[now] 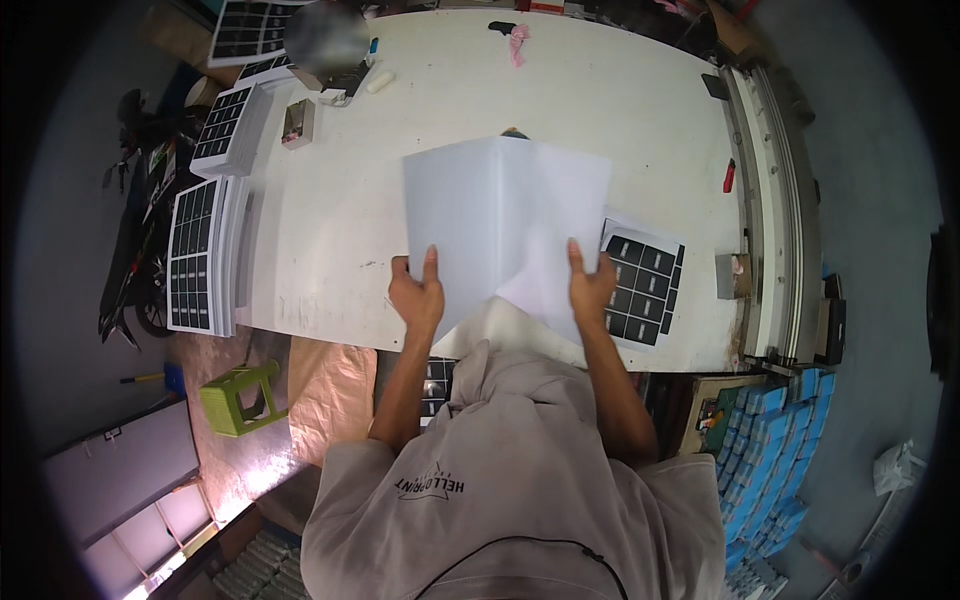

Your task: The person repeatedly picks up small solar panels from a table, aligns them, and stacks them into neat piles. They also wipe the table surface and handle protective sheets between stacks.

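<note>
Between my two hands I hold a large white paper sheet [450, 215], bent along a crease down its middle. My left hand [418, 293] grips its left edge, thumb on top and the fingers partly hidden beneath. At the opposite edge, my right hand [592, 287] holds it the same way. Just right of that hand lies a stack of sheets printed with black rectangles [650, 285], partly covered by the white paper. A small dark object [514, 133] peeks out behind the paper's far edge; I cannot make out what it is.
Stacks of printed sheets [195, 255] line the white table's [340, 200] left edge. A small box [298, 124] stands near them. On the right are a red cutter [729, 176] and a long metal rail [775, 210]. A green stool [240, 400] and blue bundles [775, 450] flank me below.
</note>
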